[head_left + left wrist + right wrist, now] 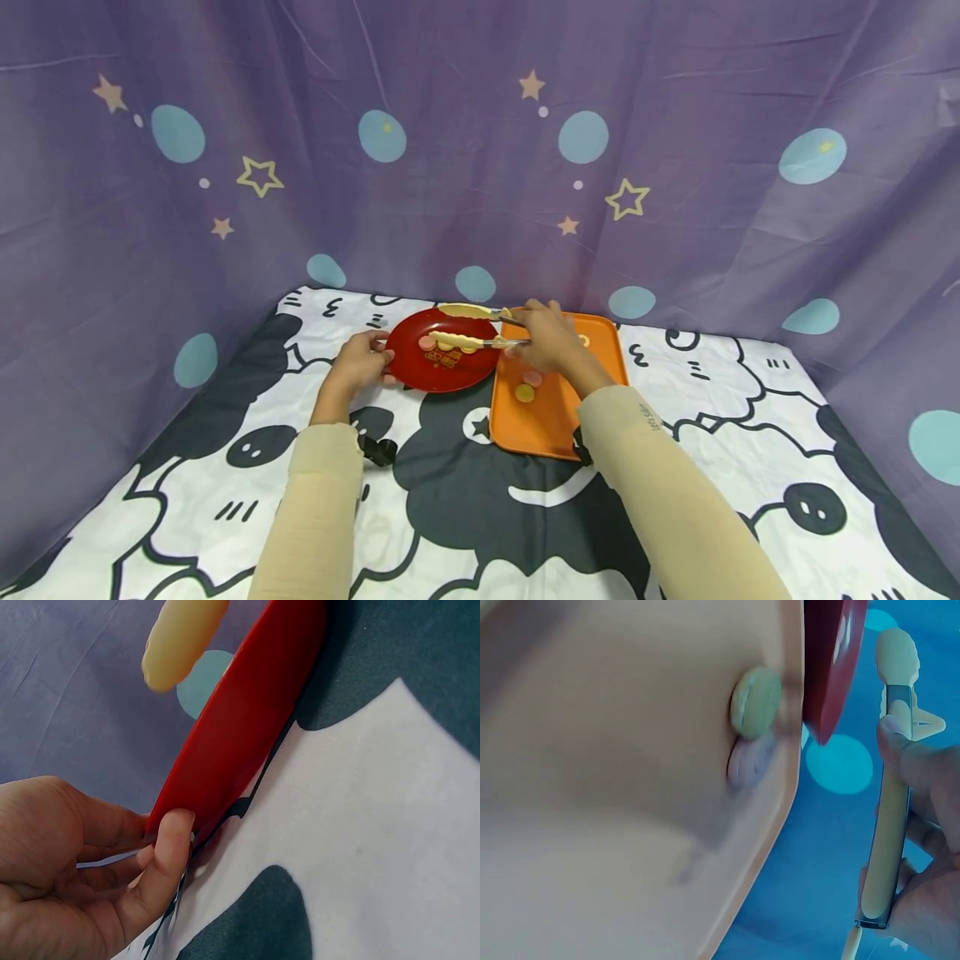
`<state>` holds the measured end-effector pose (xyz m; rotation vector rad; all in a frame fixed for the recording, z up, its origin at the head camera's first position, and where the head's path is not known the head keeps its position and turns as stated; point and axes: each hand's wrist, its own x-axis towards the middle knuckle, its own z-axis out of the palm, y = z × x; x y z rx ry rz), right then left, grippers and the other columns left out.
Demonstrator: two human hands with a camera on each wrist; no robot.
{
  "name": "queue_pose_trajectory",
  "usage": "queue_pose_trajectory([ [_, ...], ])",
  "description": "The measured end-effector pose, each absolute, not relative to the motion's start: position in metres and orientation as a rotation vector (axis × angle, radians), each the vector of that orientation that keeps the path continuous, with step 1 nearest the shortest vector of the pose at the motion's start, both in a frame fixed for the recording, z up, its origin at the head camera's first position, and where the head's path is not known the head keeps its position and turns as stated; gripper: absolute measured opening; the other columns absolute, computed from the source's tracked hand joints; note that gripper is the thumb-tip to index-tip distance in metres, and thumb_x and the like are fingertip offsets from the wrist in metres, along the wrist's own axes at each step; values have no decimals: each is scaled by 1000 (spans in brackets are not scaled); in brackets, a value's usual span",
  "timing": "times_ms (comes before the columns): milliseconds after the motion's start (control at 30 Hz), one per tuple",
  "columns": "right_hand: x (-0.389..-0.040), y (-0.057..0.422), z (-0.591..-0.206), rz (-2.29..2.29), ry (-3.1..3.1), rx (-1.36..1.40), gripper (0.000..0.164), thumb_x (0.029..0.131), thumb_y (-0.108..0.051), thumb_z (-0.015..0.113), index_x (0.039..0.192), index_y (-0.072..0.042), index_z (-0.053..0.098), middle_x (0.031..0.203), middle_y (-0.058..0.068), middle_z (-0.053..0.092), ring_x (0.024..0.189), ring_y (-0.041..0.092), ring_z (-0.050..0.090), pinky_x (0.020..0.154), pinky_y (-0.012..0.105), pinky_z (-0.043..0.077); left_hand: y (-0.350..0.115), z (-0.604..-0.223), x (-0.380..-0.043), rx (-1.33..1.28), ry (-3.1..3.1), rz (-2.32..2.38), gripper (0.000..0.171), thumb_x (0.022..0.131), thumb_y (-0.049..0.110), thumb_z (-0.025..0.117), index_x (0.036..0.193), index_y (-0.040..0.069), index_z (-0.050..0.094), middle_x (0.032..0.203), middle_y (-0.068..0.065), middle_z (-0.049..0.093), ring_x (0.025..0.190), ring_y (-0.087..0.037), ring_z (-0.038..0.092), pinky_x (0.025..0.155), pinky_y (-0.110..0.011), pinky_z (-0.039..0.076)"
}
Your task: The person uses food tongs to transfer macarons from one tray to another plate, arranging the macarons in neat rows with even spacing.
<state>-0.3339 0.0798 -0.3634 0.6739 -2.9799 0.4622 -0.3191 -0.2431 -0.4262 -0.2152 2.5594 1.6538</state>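
Observation:
My left hand (360,364) pinches the left rim of a red plate (408,362) between thumb and fingers, as the left wrist view shows from close by. On the plate lie a pink macaron (427,342) and yellowish ones, partly hidden by the tongs. My right hand (546,337) grips cream-tipped tongs (468,341); their two arms stand spread above the plate, with nothing seen between the tips. In the right wrist view the tongs' handle (889,847) runs along the fingers. A yellow macaron (525,392) and a pink macaron (532,378) lie on the orange tray (525,429).
The orange tray stands right beside the plate, under my right forearm. A black-and-white cartoon cloth (465,500) covers the table. A purple curtain (480,217) with stars and blue spots hangs close behind the plate and tray.

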Motion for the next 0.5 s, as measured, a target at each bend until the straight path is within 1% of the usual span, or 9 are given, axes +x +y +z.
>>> queue_pose_trajectory([
  [133, -330, 93, -361, 464, -2944, 690, 70, 87, -36, 83, 148, -16, 56, 120, 6, 58, 106, 30, 45, 90, 53, 43, -244, -426, -320, -213, 2565, 1647, 49, 103, 4, 52, 151, 0, 44, 132, -22, 48, 74, -17, 66, 65, -29, 63],
  [233, -327, 104, -359, 461, -2915, 707, 69, 86, -37, 84, 147, -16, 58, 118, 7, 59, 103, 30, 45, 86, 52, 43, -243, -427, -320, -210, 2571, 1635, 49, 103, 4, 52, 151, 0, 43, 133, -22, 48, 75, -18, 66, 65, -28, 62],
  [367, -321, 120, -357, 505, -2893, 749, 69, 88, -33, 83, 148, -13, 57, 124, 8, 60, 104, 32, 45, 87, 52, 44, -242, -427, -319, -213, 2566, 1646, 49, 103, 4, 52, 151, 0, 44, 132, -22, 48, 76, -18, 66, 66, -29, 63],
  [500, -314, 137, -355, 546, -2889, 780, 69, 87, -30, 84, 147, -8, 56, 130, 10, 59, 108, 33, 47, 92, 55, 43, -242, -426, -318, -221, 2554, 1662, 48, 103, 4, 52, 150, 0, 44, 132, -22, 48, 75, -17, 66, 67, -31, 63],
])
